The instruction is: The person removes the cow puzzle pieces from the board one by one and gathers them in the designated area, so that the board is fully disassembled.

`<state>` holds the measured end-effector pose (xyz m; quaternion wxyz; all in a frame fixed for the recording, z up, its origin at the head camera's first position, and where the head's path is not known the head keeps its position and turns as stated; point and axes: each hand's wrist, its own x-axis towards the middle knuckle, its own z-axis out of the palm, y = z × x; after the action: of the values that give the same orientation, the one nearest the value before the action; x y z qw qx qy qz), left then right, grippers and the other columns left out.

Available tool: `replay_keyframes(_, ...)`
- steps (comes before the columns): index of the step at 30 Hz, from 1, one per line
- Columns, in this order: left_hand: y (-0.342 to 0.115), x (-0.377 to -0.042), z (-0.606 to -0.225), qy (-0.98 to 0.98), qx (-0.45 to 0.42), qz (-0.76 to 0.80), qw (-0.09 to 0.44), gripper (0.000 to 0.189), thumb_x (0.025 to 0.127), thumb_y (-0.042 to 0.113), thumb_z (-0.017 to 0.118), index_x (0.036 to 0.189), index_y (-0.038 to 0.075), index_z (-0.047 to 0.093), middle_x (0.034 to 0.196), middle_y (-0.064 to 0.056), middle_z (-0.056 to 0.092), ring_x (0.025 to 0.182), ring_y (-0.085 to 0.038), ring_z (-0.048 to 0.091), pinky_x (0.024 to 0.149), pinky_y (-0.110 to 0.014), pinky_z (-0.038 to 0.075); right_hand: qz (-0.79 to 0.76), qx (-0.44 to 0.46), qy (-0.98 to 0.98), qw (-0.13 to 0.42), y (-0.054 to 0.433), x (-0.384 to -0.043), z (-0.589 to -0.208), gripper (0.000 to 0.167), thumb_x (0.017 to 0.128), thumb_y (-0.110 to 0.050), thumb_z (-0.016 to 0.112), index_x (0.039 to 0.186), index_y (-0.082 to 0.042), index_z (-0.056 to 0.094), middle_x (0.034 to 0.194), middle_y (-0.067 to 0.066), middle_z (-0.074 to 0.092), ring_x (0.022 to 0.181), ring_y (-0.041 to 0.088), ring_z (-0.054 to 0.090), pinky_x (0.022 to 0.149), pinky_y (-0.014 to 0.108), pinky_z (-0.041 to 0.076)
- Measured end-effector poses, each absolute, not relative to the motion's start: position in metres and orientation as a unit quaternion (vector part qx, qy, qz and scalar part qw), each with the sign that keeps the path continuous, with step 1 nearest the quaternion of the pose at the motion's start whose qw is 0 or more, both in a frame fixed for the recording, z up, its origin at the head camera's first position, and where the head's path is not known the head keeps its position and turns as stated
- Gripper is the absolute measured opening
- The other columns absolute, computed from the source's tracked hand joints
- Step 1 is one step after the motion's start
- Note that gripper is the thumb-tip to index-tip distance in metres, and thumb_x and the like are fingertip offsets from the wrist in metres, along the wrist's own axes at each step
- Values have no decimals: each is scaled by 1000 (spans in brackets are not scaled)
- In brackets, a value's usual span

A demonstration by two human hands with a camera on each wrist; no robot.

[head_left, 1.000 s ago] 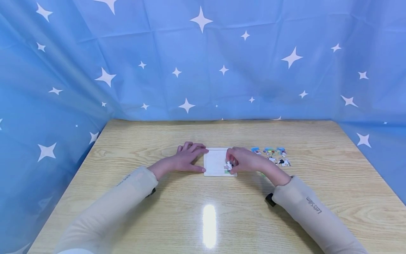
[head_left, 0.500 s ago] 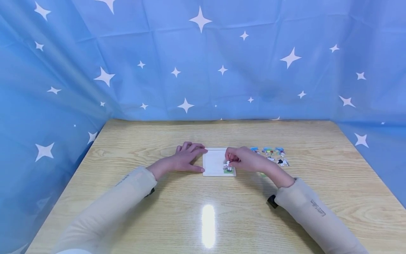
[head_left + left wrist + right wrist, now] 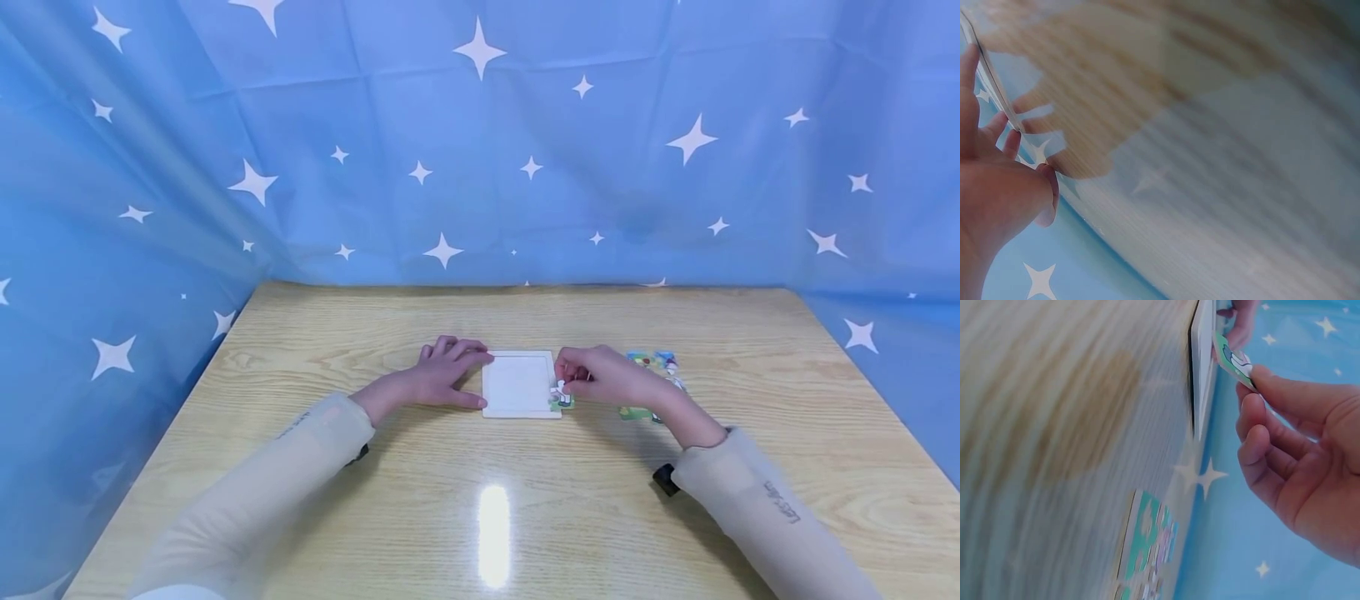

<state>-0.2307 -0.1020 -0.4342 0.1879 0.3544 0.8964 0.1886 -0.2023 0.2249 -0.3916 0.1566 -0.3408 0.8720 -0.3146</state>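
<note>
A white puzzle tray (image 3: 517, 385) with a raised rim lies on the table in the head view. My left hand (image 3: 444, 379) rests at its left side, thumb and fingers spread, with fingertips on the rim. Between thumb and index finger, my right hand (image 3: 607, 377) pinches a puzzle piece (image 3: 562, 398) printed in green and white, which overlaps the tray's right rim. The right wrist view shows the same piece (image 3: 1234, 364) held by its edge, tilted, near the tray (image 3: 1202, 356). In the left wrist view, the fingers of my left hand (image 3: 997, 181) touch the tray's edge.
Several loose puzzle pieces (image 3: 651, 358) lie to the right of the tray, partly hidden by my right hand and wrist. The wooden table (image 3: 360, 517) ends at a blue star-patterned curtain (image 3: 390, 125) behind.
My right hand has moved to the right with the puzzle piece, from over the tray to its right rim, covering more of the loose pieces. The left hand has stayed in place.
</note>
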Motion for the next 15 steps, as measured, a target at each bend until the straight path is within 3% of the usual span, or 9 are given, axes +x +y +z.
replay_keyframes(15,-101,-230,-436,898,351,191,184,80,106,45,72,171,12,38,177,-13,28,158,-46,18,112,-58,26,-310,-315,883,157,261,-197,-388,9,105,2,70,108,-6,68,94,-4,70,82,11,62,73,31,52)
